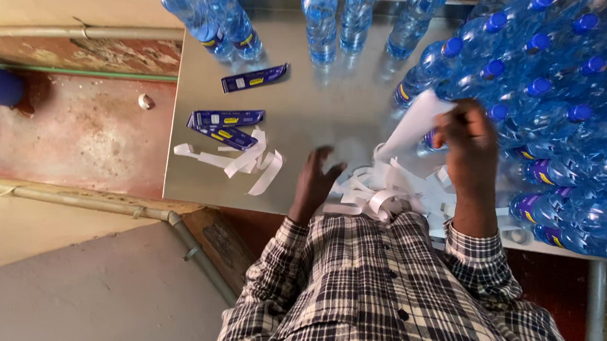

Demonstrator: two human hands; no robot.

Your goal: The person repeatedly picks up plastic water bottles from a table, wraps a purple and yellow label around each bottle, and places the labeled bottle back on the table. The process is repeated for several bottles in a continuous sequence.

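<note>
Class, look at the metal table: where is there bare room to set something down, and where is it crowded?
Bare metal table lies between the blue labels and the standing bottles, and left of the left hand. Crowded: the bottle mass at right, and white paper strips under the right hand.

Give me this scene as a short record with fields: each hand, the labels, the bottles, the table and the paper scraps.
left hand: open, fingers spread over the white paper strips, holding nothing
right hand: raised, pinching a white sheet
labels: blue labels lying flat on the table's left part
bottles: many blue-capped water bottles crowded on the right, a few standing along the far edge
table: grey metal table
paper scraps: loose strips beside the labels
</note>
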